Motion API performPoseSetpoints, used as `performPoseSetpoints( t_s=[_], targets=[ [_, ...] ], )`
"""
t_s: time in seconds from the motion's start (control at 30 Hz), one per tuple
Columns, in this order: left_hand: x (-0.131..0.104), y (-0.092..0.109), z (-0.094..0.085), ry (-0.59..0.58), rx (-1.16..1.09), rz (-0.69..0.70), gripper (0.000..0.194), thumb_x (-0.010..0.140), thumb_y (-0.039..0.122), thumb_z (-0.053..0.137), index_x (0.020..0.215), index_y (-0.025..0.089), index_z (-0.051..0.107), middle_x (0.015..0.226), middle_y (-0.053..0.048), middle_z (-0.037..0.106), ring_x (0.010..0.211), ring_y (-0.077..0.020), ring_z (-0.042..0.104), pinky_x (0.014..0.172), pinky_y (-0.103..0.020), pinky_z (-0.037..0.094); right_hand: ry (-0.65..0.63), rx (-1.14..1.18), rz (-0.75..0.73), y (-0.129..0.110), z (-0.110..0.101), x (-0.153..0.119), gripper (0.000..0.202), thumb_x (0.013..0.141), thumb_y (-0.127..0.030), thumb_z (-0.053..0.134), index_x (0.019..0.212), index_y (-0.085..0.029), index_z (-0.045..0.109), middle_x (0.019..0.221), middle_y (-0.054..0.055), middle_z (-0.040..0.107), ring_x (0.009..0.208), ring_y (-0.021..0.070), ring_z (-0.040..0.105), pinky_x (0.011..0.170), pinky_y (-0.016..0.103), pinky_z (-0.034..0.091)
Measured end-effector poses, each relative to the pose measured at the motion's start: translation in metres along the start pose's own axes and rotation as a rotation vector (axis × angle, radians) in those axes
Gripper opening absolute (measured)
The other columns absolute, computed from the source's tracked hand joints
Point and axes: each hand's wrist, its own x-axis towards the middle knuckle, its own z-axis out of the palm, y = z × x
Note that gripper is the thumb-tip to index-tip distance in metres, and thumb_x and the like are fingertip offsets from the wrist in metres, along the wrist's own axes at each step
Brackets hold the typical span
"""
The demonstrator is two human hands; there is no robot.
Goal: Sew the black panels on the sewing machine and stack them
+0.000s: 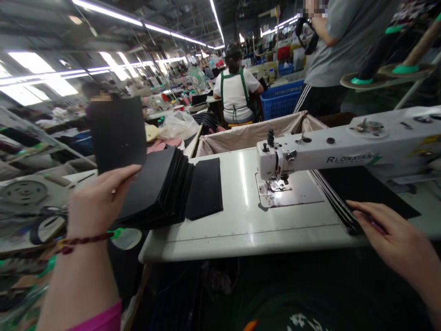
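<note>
My left hand (98, 200) holds up a black rectangular piece of material (117, 133), pinched at its lower edge, above a leaning stack of black pieces (161, 188) at the left end of the white sewing table (241, 220). A single black piece (205, 188) lies flat beside the stack. My right hand (386, 239) rests on the near corner of another pile of black pieces (358, 191) under the arm of the white sewing machine (344, 149). Its needle area (277, 181) stands between both hands.
A fabric-lined bin (248, 133) stands behind the table. A person in a white shirt and green apron (236, 94) sits further back; another in a grey shirt (334, 50) stands at the right near blue crates (280, 99). Cluttered shelves (31, 197) are at the left.
</note>
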Motion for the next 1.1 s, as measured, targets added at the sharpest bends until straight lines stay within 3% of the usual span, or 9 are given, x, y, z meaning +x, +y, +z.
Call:
performPoseSetpoints(
  t_s=[0.17,0.3,0.43,0.57,0.67,0.73,0.8,0.97,1.1],
  targets=[
    [-0.022,-0.027,0.075,-0.254,-0.065,0.126,0.044,0.093,0.056,0.04,0.12,0.031,0.063,0.113,0.013,0.067,0.099,-0.0083,0.066,0.09,-0.026,0.049,-0.112,-0.251,-0.003,0.047,-0.004,-0.012,0.052,0.091,-0.055,0.034,0.136,-0.032,0.049,0.14,0.007,0.053,0.119,0.0281,0.057,0.093,0.046,0.049],
    [-0.039,-0.026,0.075,-0.204,-0.103,0.072,0.039,0.097,0.048,0.04,0.125,0.028,0.059,0.121,0.01,0.064,0.107,-0.0116,0.064,0.095,-0.031,0.048,-0.191,-0.298,-0.139,0.066,-0.002,-0.023,0.051,0.093,-0.049,0.028,0.127,-0.028,0.059,0.139,0.011,0.054,0.12,0.0277,0.056,0.094,0.047,0.048],
    [-0.039,-0.022,0.073,-0.18,-0.135,0.152,0.038,0.098,0.044,0.039,0.127,0.028,0.057,0.127,0.009,0.061,0.114,-0.0132,0.06,0.1,-0.035,0.045,-0.141,-0.363,-0.026,0.069,-0.001,-0.028,0.047,0.091,-0.048,0.037,0.134,-0.034,0.053,0.135,0.004,0.058,0.106,0.0257,0.065,0.075,0.04,0.054],
    [-0.049,-0.003,0.082,0.121,-0.086,0.197,0.04,0.09,0.042,0.058,0.126,0.026,0.058,0.126,0.003,0.062,0.121,-0.0223,0.055,0.106,-0.047,0.038,-0.153,-0.273,0.061,0.071,-0.008,-0.019,0.037,0.091,-0.043,0.045,0.125,-0.035,0.059,0.125,0.004,0.065,0.103,0.0238,0.066,0.077,0.035,0.05],
    [-0.065,0.041,0.095,0.337,-0.212,0.196,0.04,0.088,0.033,0.057,0.126,0.022,0.058,0.122,-0.005,0.064,0.116,-0.027,0.058,0.105,-0.052,0.038,-0.132,-0.113,0.133,0.059,-0.019,-0.007,0.027,0.092,-0.044,0.051,0.107,-0.027,0.066,0.109,0.009,0.07,0.097,0.0237,0.065,0.08,0.032,0.046],
    [-0.074,0.084,0.104,0.305,-0.377,0.26,0.042,0.085,0.028,0.058,0.127,0.022,0.058,0.118,-0.007,0.065,0.112,-0.0284,0.059,0.103,-0.052,0.041,-0.049,-0.014,0.115,0.036,-0.024,-0.001,0.022,0.093,-0.041,0.052,0.097,-0.024,0.066,0.097,0.008,0.07,0.09,0.0213,0.065,0.078,0.03,0.045],
    [-0.078,0.134,0.113,0.173,-0.555,0.377,0.046,0.082,0.022,0.061,0.127,0.025,0.057,0.119,-0.007,0.065,0.112,-0.0287,0.059,0.101,-0.05,0.044,-0.098,0.082,0.003,0.001,-0.022,0.002,0.016,0.094,-0.034,0.052,0.092,-0.023,0.063,0.088,0.005,0.067,0.081,0.0183,0.062,0.072,0.028,0.044],
    [-0.082,0.259,0.135,-0.324,-0.883,0.573,0.045,0.091,0.018,0.051,0.135,0.027,0.049,0.141,-0.006,0.051,0.132,-0.024,0.045,0.108,-0.045,0.041,-0.657,0.21,-0.307,-0.095,0.022,-0.015,0.01,0.089,-0.022,0.053,0.09,-0.023,0.063,0.085,0.0,0.067,0.073,0.0152,0.06,0.064,0.027,0.038],
    [-0.11,0.316,0.162,-0.629,-0.833,0.751,0.062,0.093,0.038,0.054,0.149,0.024,0.03,0.153,-0.008,0.036,0.143,-0.023,0.029,0.115,-0.044,0.034,-0.832,0.332,-0.454,-0.126,0.062,-0.03,0.009,0.085,-0.03,0.062,0.089,-0.022,0.066,0.083,-0.002,0.069,0.072,0.0134,0.062,0.062,0.024,0.038]
  ],
)
